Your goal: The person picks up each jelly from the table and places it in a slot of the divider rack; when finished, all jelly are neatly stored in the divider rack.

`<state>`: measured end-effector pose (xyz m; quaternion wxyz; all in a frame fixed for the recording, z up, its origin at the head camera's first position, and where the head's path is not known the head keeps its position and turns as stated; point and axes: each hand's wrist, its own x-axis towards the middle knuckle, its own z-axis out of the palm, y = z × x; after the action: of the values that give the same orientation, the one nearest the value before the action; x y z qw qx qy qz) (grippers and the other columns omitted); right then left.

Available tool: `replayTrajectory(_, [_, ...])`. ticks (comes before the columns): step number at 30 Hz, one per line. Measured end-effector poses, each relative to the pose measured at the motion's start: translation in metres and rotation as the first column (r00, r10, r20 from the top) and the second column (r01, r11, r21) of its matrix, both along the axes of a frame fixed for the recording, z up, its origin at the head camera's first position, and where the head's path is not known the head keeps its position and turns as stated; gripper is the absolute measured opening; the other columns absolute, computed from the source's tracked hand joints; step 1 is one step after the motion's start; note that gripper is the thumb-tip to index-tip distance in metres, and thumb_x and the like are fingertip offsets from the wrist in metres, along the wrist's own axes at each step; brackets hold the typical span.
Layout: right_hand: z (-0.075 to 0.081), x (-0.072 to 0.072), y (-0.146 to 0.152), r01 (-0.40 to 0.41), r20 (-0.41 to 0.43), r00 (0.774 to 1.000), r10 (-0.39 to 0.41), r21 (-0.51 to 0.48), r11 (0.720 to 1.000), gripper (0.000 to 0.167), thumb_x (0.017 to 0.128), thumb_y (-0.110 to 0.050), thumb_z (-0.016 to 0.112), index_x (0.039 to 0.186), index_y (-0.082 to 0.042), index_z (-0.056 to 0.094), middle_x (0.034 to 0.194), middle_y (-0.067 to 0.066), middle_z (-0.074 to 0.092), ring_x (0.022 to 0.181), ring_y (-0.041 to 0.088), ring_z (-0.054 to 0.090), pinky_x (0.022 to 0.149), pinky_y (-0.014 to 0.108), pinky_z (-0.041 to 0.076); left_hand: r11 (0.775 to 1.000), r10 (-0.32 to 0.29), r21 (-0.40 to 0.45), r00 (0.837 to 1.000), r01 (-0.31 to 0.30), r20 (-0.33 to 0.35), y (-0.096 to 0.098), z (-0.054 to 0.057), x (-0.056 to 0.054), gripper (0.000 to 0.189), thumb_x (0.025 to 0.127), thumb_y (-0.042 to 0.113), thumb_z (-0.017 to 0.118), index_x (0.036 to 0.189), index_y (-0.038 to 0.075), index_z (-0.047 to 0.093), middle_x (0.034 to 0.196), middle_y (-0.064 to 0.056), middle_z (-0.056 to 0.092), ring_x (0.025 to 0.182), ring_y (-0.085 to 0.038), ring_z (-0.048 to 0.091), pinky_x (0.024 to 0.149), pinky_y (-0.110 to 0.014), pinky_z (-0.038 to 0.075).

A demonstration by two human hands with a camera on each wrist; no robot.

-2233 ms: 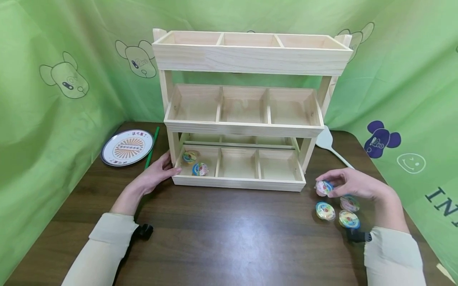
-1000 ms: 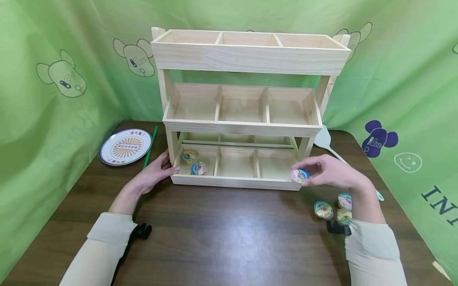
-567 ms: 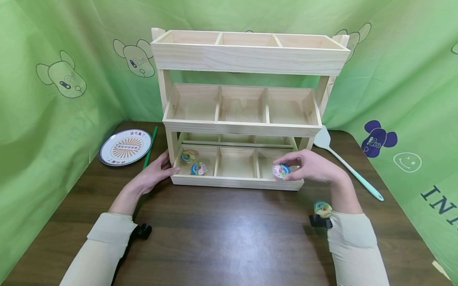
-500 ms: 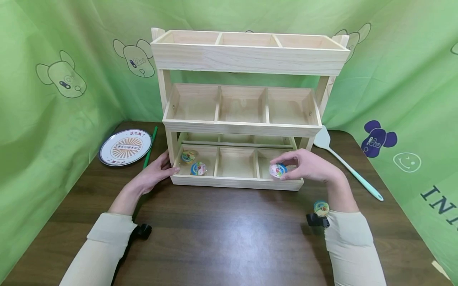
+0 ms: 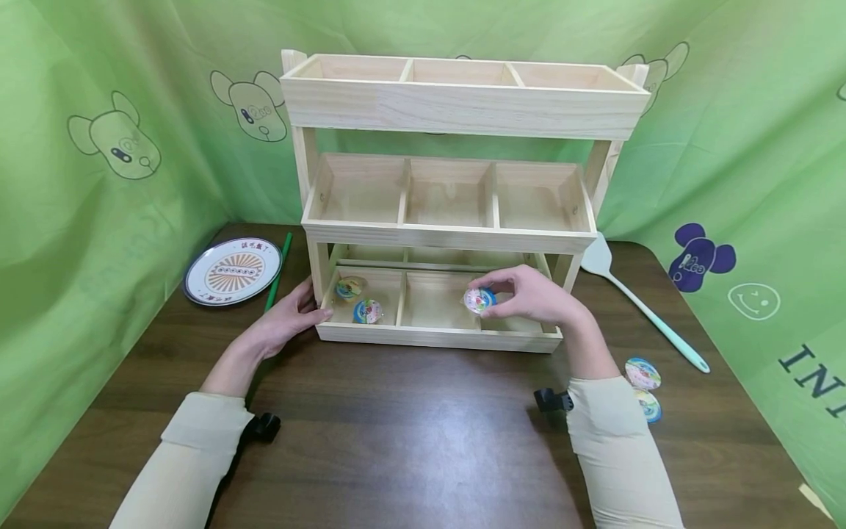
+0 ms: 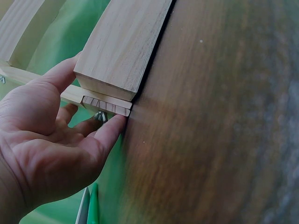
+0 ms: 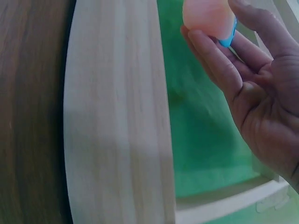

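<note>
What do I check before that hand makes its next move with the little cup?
1. Right hand pinching the little cup: ok.
2. Left hand gripping a lower corner of the wooden rack: ok.
3. Little cup lined up with just one space: not ok; the head view shows it across a divider.
4. Two cups lying in the bottom left compartment: ok.
5. Table free of cups: not ok; two other cups show by the right sleeve.
6. Anything hidden behind that sleeve: cannot tell.

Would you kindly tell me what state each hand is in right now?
Left hand: closed, holding the rack at its lower left corner.
Right hand: closed, pinching a cup between thumb and fingers.
</note>
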<state>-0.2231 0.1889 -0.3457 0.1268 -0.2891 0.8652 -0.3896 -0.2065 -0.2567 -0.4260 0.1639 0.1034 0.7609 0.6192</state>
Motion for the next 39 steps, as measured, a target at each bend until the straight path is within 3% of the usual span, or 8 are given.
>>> replayTrajectory(16, [-0.019,-0.016,-0.041,0.101,-0.013,0.995,-0.102,-0.055,0.993,0.044,0.081,-0.015,0.084,0.123,-0.008,0.073,0.104,0.004,0.073,0.098,0.022,0.066,0.084,0.037,0.052,1.0,-0.004,0.012,1.0,0.005,-0.011,0.001,-0.001,-0.001,0.093,0.102,0.015,0.062,0.162,0.009,-0.008,0.168,-0.016,-0.001,0.152,-0.037,0.006,0.119,-0.053,0.016])
replayTrajectory(24, [-0.026,-0.02,-0.058,0.173,0.021,0.985,-0.172,-0.067,0.983,0.047,0.08,-0.011,0.083,0.124,-0.004,0.071,0.107,0.013,0.073,0.1,0.026,0.068,0.09,0.039,0.054,1.0,0.001,0.014,1.0,-0.001,-0.012,0.002,0.001,0.001,0.092,0.102,0.014,0.061,0.162,0.009,-0.008,0.168,-0.016,0.0,0.152,-0.037,0.006,0.119,-0.053,0.017])
replayTrajectory(39, [-0.036,-0.029,-0.082,0.207,0.063,0.977,-0.202,-0.091,0.974,0.05,0.079,-0.007,0.083,0.127,-0.002,0.069,0.112,0.017,0.071,0.104,0.029,0.067,0.09,0.037,0.055,1.0,0.0,0.014,1.0,0.0,-0.018,0.001,0.002,0.001,0.093,0.102,0.014,0.062,0.161,0.007,-0.009,0.168,-0.018,-0.002,0.152,-0.038,0.004,0.119,-0.054,0.016])
